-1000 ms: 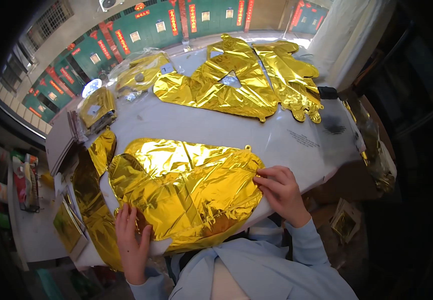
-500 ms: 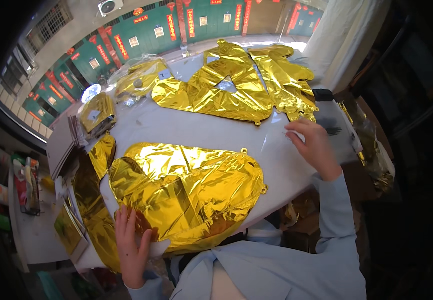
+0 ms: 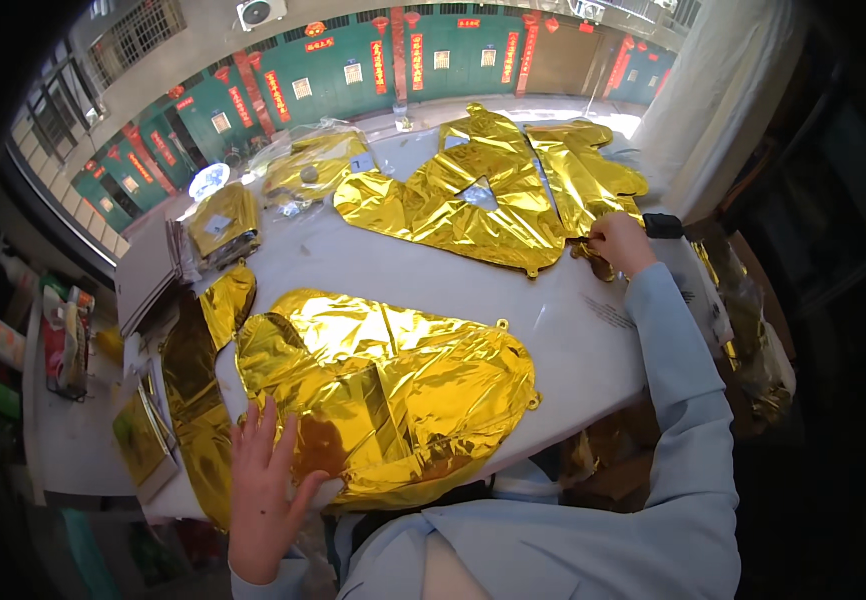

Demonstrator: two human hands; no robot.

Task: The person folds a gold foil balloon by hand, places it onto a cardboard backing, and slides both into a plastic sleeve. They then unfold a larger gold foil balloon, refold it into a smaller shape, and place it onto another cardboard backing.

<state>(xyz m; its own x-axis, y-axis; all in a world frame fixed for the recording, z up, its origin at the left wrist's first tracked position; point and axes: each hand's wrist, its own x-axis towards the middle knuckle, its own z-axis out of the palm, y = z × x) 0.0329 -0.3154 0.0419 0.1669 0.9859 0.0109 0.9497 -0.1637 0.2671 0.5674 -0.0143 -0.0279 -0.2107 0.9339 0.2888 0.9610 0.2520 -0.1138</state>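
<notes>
My right hand [image 3: 621, 243] reaches to the far right of the table, its fingers closed on the near edge of a flat gold foil balloon [image 3: 593, 178]. A darker flap of that foil hangs below the fingertips. My left hand [image 3: 265, 490] is open with fingers spread, at the near left edge of a large, flat, crinkled gold foil balloon [image 3: 453, 385] with small tabs on its right end. Left of it lies a narrower gold foil piece [image 3: 196, 420]. Farther back is a gold balloon with a triangular hole [image 3: 433, 215], shaped like a letter.
Stacked gold foil in clear plastic [image 3: 223, 225] and another clear bag of gold foil [image 3: 313, 165] sit at the back left. Flat card sheets [image 3: 148, 275] stand at the left edge. A small black object [image 3: 664, 226] lies right of my right hand. The table [image 3: 583, 330] is white.
My right hand has moved away from me and closed on the edge of the far right foil balloon, bending its near end. My left hand stays beside the large balloon. The view has shifted slightly.
</notes>
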